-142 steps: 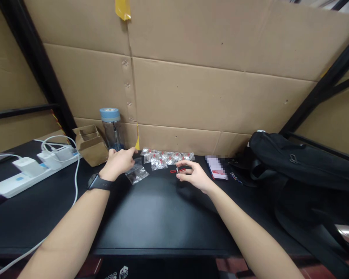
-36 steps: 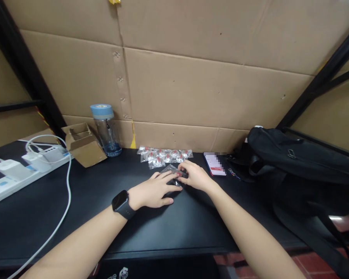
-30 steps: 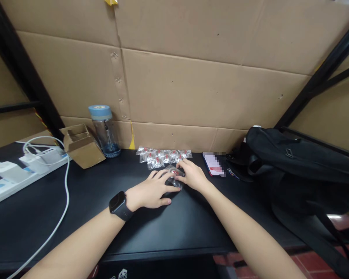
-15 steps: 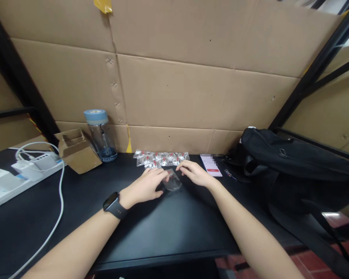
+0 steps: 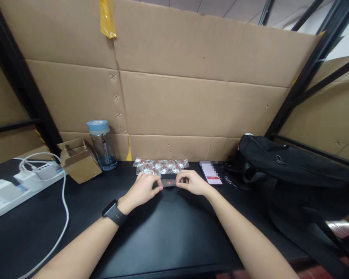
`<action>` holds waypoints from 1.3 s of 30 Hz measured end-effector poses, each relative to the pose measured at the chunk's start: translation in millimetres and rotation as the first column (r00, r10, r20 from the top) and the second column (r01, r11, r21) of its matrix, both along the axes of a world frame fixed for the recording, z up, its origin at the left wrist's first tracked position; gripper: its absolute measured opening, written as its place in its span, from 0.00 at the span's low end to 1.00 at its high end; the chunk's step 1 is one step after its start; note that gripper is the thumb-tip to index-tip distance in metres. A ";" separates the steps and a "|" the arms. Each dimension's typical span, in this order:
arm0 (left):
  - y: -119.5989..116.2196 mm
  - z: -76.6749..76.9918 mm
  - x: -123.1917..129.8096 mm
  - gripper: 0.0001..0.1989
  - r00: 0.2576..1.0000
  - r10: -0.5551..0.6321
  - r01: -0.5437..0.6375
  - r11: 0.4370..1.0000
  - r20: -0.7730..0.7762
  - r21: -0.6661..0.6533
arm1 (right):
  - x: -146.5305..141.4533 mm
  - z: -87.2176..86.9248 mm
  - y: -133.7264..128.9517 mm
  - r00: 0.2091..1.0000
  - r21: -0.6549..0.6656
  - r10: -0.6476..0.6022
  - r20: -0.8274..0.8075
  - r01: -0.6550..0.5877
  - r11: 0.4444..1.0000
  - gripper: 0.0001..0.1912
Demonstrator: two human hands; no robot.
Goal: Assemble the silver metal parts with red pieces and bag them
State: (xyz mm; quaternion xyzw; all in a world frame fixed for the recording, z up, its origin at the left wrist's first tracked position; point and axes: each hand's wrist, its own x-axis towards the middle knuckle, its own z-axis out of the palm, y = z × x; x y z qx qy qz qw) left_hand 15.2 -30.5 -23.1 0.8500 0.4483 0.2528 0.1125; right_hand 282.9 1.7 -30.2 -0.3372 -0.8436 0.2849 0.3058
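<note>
Between my two hands is a small clear plastic bag [image 5: 169, 182] with a red mark near its middle. My left hand [image 5: 147, 188] pinches its left end between thumb and fingers, and a dark watch is on that wrist. At the other end, my right hand [image 5: 192, 181] pinches the bag the same way. The bag is held just above the black table [image 5: 168, 232], low and stretched flat. Right behind it lie several small round items in clear, shiny packets with red marks [image 5: 163, 167], set in rows; what they contain is hard to make out.
A phone [image 5: 211, 173] lies right of the packets, beside a black backpack [image 5: 296, 182]. On the left are a blue-lidded bottle [image 5: 101, 147], an opened cardboard box [image 5: 80, 162] and a white power strip [image 5: 26, 190] with a cable. A cardboard wall [image 5: 174, 104] rises behind.
The clear bag lay on the table with fingers near it; now both hands pinch its ends and it is raised. The camera view has tilted up slightly.
</note>
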 end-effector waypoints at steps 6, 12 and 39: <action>8.9 -7.6 0.2 0.10 0.955 0.112 -0.043 0.968 0.274 -0.245 | -3.7 -4.2 2.2 0.980 -0.241 -0.124 -0.158 0.084 0.967 0.08; 6.1 -16.2 8.5 0.21 0.930 0.237 -0.140 0.935 0.279 -0.327 | -8.1 -10.6 0.4 0.954 -0.412 -0.197 -0.225 0.090 0.907 0.20; -2.2 -24.3 20.5 0.12 0.990 0.139 -0.139 0.990 -0.003 0.004 | -12.2 -2.7 -7.9 0.988 0.020 -0.088 0.125 0.086 0.996 0.15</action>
